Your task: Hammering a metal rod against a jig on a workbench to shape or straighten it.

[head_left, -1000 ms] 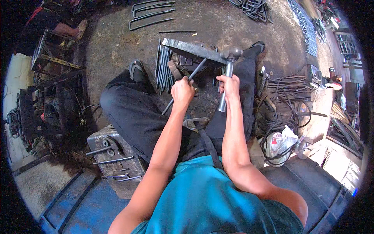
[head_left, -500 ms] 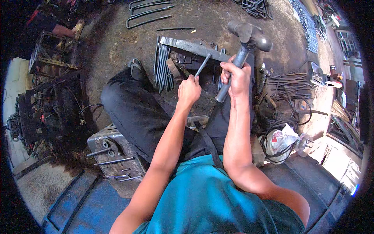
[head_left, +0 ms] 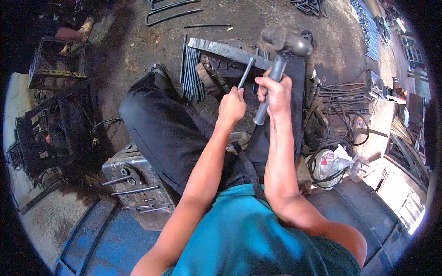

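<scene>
In front of my knees, my left hand [head_left: 231,107] is closed around a thin grey metal rod [head_left: 247,73]. The rod's upper end meets the near edge of a thick flat steel bar [head_left: 221,48] lying crosswise; whether it rests on top or overlaps it I cannot tell. My right hand [head_left: 276,91] grips a heavy ball-peen hammer [head_left: 298,45] by its grey handle. The hammer head is up beyond the right end of the steel bar, slightly blurred. A bundle of cut rods [head_left: 191,76] lies left of the bar, near a rusty block [head_left: 206,78].
Bent U-shaped rods [head_left: 174,16] and a single rod [head_left: 207,25] lie on the floor ahead. To the right are piled rods [head_left: 343,94], black cables and a white plastic bag [head_left: 332,162]. A metal box [head_left: 138,188] with rods on it stands left of my leg.
My left hand and the rod have shifted right along the steel bar. The hammer head has moved slightly left, with its grip unchanged. The whole view has tilted a little.
</scene>
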Action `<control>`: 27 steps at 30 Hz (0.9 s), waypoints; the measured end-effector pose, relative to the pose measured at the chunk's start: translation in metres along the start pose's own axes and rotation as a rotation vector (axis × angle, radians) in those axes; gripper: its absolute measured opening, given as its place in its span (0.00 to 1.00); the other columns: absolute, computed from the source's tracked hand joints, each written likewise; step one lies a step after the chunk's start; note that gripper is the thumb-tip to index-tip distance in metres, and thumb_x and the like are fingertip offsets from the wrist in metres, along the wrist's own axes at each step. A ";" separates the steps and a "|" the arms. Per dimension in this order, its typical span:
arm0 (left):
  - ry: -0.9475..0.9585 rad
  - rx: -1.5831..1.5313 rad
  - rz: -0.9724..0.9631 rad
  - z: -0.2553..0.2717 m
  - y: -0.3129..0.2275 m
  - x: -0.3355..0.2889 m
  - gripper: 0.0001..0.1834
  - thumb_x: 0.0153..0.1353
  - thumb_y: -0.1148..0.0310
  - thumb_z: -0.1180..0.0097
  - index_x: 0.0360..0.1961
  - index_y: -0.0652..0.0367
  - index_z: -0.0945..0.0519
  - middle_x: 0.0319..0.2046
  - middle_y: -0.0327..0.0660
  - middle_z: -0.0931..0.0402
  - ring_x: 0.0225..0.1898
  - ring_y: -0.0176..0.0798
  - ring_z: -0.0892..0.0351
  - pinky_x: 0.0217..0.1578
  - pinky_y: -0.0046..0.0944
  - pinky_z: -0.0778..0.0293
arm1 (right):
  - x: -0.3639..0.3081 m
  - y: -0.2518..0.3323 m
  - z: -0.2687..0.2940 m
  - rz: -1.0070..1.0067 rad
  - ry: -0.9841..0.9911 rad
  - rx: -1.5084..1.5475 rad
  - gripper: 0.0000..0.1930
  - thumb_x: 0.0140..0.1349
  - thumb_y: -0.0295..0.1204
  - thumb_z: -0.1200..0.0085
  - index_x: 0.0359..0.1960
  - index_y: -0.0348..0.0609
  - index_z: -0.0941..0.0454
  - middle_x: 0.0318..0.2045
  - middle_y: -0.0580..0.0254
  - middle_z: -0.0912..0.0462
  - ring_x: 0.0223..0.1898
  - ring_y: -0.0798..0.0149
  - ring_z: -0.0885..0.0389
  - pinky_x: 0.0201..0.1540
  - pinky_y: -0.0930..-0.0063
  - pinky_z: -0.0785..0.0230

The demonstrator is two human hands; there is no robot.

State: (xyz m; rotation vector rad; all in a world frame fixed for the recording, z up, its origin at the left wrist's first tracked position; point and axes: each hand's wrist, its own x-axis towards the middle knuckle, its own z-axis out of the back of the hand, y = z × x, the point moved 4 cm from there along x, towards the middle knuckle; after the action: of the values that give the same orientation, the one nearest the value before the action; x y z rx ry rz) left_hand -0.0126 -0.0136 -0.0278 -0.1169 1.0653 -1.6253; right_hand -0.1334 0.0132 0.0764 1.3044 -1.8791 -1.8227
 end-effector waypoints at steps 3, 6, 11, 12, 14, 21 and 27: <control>0.014 -0.003 0.022 -0.002 0.005 0.002 0.21 0.70 0.56 0.61 0.38 0.66 0.27 0.32 0.68 0.23 0.40 0.71 0.24 0.42 0.63 0.29 | 0.001 0.014 -0.008 0.085 0.059 0.012 0.08 0.48 0.19 0.44 0.20 0.41 0.33 0.11 0.66 0.34 0.08 0.71 0.36 0.12 0.77 0.46; 0.000 -0.017 0.009 -0.006 0.006 0.003 0.21 0.70 0.56 0.61 0.38 0.66 0.27 0.32 0.67 0.23 0.39 0.71 0.24 0.42 0.63 0.29 | 0.008 -0.005 -0.001 0.034 0.041 -0.034 0.08 0.47 0.19 0.44 0.20 0.41 0.33 0.11 0.66 0.33 0.08 0.71 0.36 0.12 0.77 0.46; -0.002 0.020 -0.003 -0.008 0.007 0.001 0.21 0.70 0.56 0.60 0.38 0.66 0.27 0.31 0.67 0.23 0.39 0.71 0.23 0.40 0.63 0.29 | 0.017 -0.050 0.019 -0.241 -0.050 -0.242 0.08 0.47 0.19 0.42 0.20 0.40 0.30 0.12 0.67 0.31 0.09 0.73 0.35 0.12 0.76 0.45; -0.005 0.018 -0.005 -0.008 0.007 0.003 0.21 0.70 0.56 0.60 0.38 0.66 0.27 0.31 0.67 0.23 0.39 0.71 0.23 0.40 0.63 0.29 | 0.017 -0.048 0.021 -0.213 -0.058 -0.242 0.07 0.47 0.19 0.42 0.20 0.40 0.30 0.12 0.67 0.30 0.09 0.73 0.35 0.12 0.75 0.46; -0.047 0.043 -0.036 -0.005 0.005 0.008 0.20 0.70 0.56 0.60 0.37 0.65 0.27 0.30 0.66 0.22 0.37 0.70 0.22 0.39 0.63 0.28 | 0.013 -0.043 0.016 -0.175 -0.075 -0.271 0.07 0.47 0.19 0.42 0.21 0.40 0.30 0.12 0.67 0.30 0.09 0.73 0.35 0.12 0.76 0.46; -0.136 0.086 -0.069 -0.004 0.004 0.001 0.18 0.70 0.58 0.59 0.34 0.64 0.27 0.26 0.63 0.22 0.32 0.68 0.21 0.35 0.62 0.26 | -0.001 -0.001 -0.007 0.019 0.031 -0.100 0.09 0.48 0.20 0.43 0.20 0.43 0.32 0.11 0.68 0.33 0.08 0.73 0.36 0.11 0.78 0.47; -0.207 0.135 -0.098 -0.005 -0.002 -0.001 0.17 0.69 0.59 0.56 0.33 0.64 0.27 0.24 0.61 0.22 0.29 0.65 0.20 0.32 0.59 0.25 | 0.021 -0.056 0.023 -0.156 -0.181 -0.452 0.08 0.47 0.21 0.42 0.19 0.41 0.30 0.11 0.66 0.30 0.09 0.70 0.34 0.12 0.73 0.44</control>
State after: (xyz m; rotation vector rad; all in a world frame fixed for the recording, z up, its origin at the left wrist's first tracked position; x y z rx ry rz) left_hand -0.0163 -0.0103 -0.0291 -0.2452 0.8010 -1.7270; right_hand -0.1370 0.0238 0.0129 1.1782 -1.3460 -2.3377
